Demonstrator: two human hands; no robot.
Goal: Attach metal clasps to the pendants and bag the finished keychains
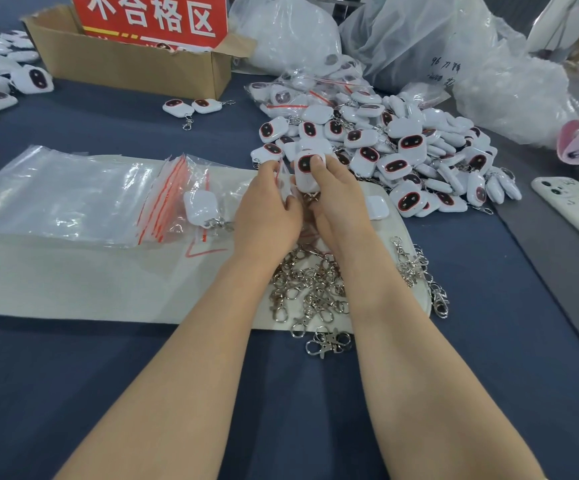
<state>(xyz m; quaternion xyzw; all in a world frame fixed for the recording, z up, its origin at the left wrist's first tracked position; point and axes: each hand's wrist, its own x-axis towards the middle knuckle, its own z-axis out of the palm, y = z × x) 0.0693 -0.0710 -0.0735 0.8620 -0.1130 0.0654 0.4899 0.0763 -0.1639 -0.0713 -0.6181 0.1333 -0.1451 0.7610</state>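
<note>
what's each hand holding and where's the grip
The right hand pinches a white pendant, thumb on its dark face. The left hand pinches what looks like a small clear bag by its edge.

Assembly workbench, pendant heap, reject box

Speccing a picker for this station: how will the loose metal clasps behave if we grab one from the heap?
Likely tangles: the metal clasps lie heaped, hooks and rings overlapping, so one may drag neighbours. Shiny rigid metal, probably slippery in a pinch. Pushed, they would likely slide on the white mat, not roll.
</note>
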